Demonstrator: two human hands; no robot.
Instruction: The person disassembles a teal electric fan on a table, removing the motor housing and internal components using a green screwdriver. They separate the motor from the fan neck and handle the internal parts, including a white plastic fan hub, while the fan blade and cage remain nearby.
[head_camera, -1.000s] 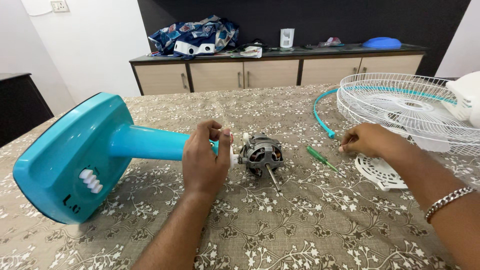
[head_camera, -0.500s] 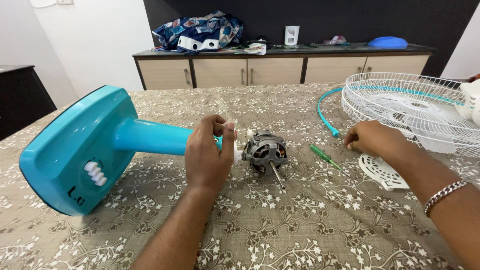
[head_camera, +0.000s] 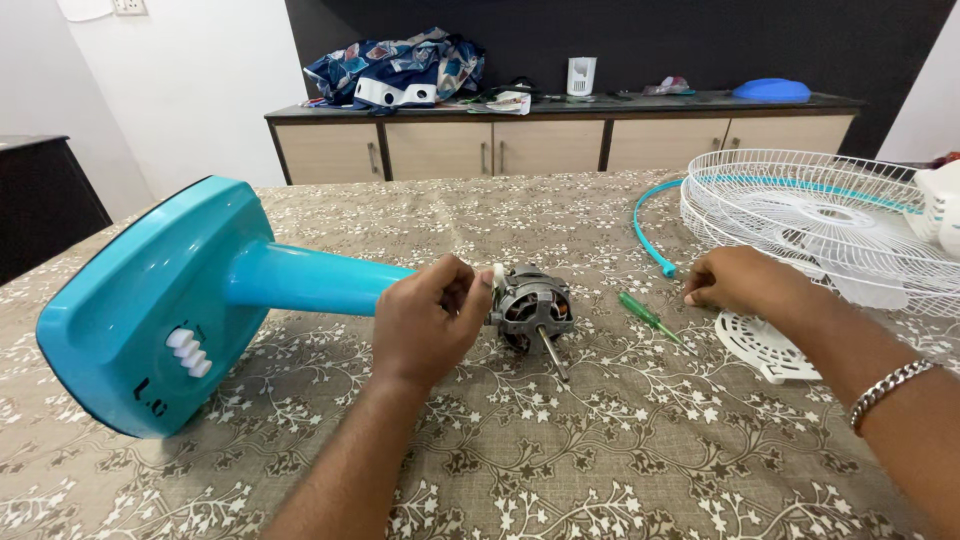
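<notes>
A turquoise fan stand (head_camera: 170, 300) lies on its side on the table, base to the left. Its neck ends at a bare metal motor (head_camera: 530, 308) with a shaft pointing toward me. My left hand (head_camera: 425, 322) is wrapped around the joint between neck and motor, fingers closed on it. My right hand (head_camera: 745, 282) rests on the tablecloth with fingers curled down; whether it pinches something small is hidden. A green screwdriver (head_camera: 645, 316) lies between the motor and my right hand.
White wire fan guards (head_camera: 830, 215) with a turquoise rim ring (head_camera: 648, 232) sit at the right. A white plastic grille piece (head_camera: 765, 345) lies below my right wrist. A sideboard (head_camera: 560, 130) with cloth and small items stands behind the table.
My left hand has slid lower and toward the motor, fingers now over the joint. The right hand has barely moved.
</notes>
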